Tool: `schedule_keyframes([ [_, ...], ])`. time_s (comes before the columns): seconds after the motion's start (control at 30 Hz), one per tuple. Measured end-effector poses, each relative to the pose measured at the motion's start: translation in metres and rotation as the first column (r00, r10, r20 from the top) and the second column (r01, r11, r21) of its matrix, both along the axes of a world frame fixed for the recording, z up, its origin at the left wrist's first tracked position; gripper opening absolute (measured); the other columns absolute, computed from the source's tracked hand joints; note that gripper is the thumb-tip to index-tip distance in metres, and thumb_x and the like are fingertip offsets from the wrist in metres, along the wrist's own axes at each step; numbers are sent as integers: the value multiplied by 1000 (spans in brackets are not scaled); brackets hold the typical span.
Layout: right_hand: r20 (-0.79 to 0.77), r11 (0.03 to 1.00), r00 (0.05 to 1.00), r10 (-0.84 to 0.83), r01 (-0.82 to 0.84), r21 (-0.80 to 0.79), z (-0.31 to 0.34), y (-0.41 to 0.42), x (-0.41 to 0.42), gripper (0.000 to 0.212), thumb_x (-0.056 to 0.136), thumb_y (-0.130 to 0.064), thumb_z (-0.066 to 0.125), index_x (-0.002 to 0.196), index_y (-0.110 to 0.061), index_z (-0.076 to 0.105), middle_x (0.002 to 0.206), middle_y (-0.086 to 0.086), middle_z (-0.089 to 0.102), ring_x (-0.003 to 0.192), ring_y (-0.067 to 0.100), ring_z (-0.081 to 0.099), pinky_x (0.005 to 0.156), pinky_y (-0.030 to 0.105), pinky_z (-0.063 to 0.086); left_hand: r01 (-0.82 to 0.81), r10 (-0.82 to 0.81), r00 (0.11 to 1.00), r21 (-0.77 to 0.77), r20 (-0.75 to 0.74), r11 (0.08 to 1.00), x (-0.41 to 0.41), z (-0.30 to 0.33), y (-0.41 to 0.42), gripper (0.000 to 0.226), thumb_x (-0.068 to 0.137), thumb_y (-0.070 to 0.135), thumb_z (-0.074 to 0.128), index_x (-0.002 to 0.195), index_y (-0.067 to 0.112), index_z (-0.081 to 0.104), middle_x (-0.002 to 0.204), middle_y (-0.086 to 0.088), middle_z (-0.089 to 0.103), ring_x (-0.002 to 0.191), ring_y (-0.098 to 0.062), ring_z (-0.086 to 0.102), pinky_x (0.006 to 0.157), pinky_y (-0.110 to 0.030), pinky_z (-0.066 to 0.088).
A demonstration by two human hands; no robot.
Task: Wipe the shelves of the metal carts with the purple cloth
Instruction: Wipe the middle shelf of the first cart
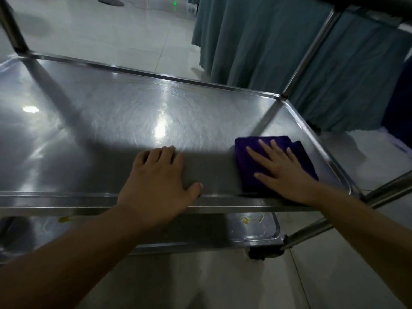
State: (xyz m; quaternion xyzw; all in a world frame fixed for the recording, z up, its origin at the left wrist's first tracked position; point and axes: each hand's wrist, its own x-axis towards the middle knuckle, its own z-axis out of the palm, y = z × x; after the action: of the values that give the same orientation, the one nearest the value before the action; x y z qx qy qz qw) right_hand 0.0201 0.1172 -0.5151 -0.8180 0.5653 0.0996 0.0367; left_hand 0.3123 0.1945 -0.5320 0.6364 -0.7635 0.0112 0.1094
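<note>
A: What is the right hand (283, 172) doing?

B: It is lying flat on the purple cloth (267, 161), fingers (265, 146) straight and spread apart, thumb stretched out sideways. It is pressing down on the cloth rather than gripping it.

A: And where is the cloth sitting?

B: It is lying folded on the middle shelf (111, 121) of the metal cart (310, 52), near the front right corner, its near end reaching the front edge.

A: Is the left hand (158, 184) holding anything?

B: No. It is resting palm down on the bare shelf at the front edge, about midway along. The fingers are bending slightly with the tips touching the metal, and the thumb is lying along the front rim. It is staying apart from the cloth.

A: Anything lower down?

B: A lower shelf (256, 228) is showing under the front edge, with yellowish smears (247, 219) near its right end.
</note>
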Motion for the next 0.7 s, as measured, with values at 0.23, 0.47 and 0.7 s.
schedule_keyframes([
  [0.23, 14, 999, 1000, 20, -19, -44, 0, -15, 25, 63, 86, -74, 18, 139, -59, -14, 159, -10, -16, 147, 19, -15, 117, 47, -8, -5, 5, 1000, 17, -8, 1000, 0, -1, 0, 75, 82, 70, 19, 131, 21, 48, 136, -5, 48, 124, -23, 44, 106, -42, 30],
  [0.47, 93, 989, 988, -126, 132, -63, 3, -139, 71, 61, 96, -65, 21, 151, -46, 4, 163, 0, 0, 149, 28, -3, 116, 57, -4, -1, 2, 1000, 25, -6, 1000, 1, -1, -1, 79, 79, 74, 14, 138, 26, 35, 142, 1, 37, 131, -18, 34, 112, -39, 21],
  [0.7, 71, 992, 992, -108, 112, -56, 3, -117, 79, 60, 96, -64, 21, 150, -47, 1, 163, 1, -4, 148, 28, -4, 115, 55, -3, 3, -3, 999, -9, -33, 1000, 0, 1, 0, 71, 80, 71, 21, 128, 25, 46, 132, 2, 47, 122, -18, 42, 107, -39, 28],
])
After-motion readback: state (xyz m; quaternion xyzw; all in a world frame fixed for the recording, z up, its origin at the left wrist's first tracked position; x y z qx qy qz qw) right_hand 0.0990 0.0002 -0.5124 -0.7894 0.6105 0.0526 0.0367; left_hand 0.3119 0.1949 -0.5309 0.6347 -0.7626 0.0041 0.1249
